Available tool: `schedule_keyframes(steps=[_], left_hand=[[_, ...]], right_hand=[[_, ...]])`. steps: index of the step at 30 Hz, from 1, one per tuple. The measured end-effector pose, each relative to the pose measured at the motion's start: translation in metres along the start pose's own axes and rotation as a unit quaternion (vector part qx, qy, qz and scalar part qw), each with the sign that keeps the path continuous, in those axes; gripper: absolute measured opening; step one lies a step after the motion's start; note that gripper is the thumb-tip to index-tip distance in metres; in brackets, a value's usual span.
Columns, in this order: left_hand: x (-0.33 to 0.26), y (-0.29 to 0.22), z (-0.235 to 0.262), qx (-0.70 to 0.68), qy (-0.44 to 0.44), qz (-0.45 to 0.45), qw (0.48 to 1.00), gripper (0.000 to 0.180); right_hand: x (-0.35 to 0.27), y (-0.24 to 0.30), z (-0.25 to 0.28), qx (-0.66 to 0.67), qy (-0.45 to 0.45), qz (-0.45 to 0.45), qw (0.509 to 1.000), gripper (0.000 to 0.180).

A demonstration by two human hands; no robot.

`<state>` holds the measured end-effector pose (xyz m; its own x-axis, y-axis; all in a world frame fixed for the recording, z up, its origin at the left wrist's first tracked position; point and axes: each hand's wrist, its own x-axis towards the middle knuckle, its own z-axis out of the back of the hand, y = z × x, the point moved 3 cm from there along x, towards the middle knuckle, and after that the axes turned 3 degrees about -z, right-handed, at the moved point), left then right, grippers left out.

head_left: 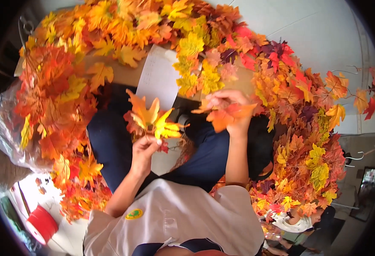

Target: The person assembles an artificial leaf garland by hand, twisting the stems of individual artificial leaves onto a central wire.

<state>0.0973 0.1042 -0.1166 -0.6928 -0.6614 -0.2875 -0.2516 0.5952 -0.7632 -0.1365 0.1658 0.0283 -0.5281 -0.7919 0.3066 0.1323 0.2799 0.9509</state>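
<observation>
I judge these fabric maple leaves light, limp and easily creased, so I'd pinch at the stems, as my left hand (144, 147) grips a yellow-orange cluster (151, 119) over my lap while my right hand (232, 106) pinches an orange leaf (226, 116).

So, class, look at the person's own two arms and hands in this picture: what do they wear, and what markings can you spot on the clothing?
Both forearms are bare, with no gloves on the left hand or the right hand. No watch or ring shows. The arms come out of a light beige short-sleeved shirt, which carries a small round green and yellow badge on the left side.
</observation>
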Motion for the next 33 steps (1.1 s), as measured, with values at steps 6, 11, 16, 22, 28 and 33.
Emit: schedule_keyframes(steps=[6, 11, 16, 22, 28, 33], left_hand=[[0.011, -0.023, -0.019, 0.078, 0.078, 0.02, 0.994, 0.013], [0.002, -0.026, -0.019, 0.116, 0.129, 0.033, 0.984, 0.016], [-0.008, -0.038, -0.02, 0.113, 0.209, 0.015, 0.971, 0.013], [-0.012, -0.044, -0.024, 0.083, 0.235, 0.024, 0.968, 0.013], [-0.008, -0.042, -0.024, 0.083, 0.217, 0.056, 0.971, 0.013], [-0.007, -0.041, -0.022, 0.096, 0.223, 0.05, 0.969, 0.013]], right_hand=[[-0.096, -0.018, -0.05, -0.183, 0.092, -0.127, 0.97, 0.006], [-0.112, -0.022, -0.03, -0.081, 0.059, -0.199, 0.975, 0.013], [-0.106, -0.03, -0.028, -0.114, 0.125, -0.132, 0.977, 0.011], [-0.117, -0.039, -0.033, 0.1, 0.084, -0.176, 0.976, 0.014], [-0.13, -0.05, -0.051, 0.116, -0.015, -0.15, 0.982, 0.014], [-0.126, -0.051, -0.052, 0.0, -0.064, -0.206, 0.977, 0.017]])
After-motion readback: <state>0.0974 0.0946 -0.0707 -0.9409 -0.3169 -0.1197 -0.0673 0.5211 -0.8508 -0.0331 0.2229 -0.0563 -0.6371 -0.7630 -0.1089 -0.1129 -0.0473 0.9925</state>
